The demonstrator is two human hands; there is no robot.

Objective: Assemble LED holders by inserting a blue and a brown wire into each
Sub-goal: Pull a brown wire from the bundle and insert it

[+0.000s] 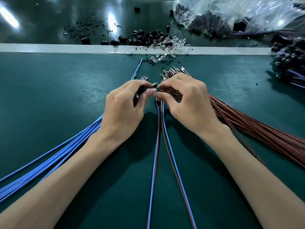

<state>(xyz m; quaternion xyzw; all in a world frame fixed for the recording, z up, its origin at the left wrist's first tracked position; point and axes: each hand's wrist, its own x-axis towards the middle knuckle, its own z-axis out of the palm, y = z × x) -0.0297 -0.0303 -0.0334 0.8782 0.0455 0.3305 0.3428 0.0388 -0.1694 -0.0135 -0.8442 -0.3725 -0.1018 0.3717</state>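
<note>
mat (49,96): dark green
left wire bundle (49,162): blue
right wire bundle (264,133): brown
holders (142,37): black
strip (49,47): white

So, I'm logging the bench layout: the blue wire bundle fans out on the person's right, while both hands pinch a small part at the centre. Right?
Not quite: the head view shows the blue wire bundle on the person's left. The left hand and right hand do pinch a small part at the centre.
</note>
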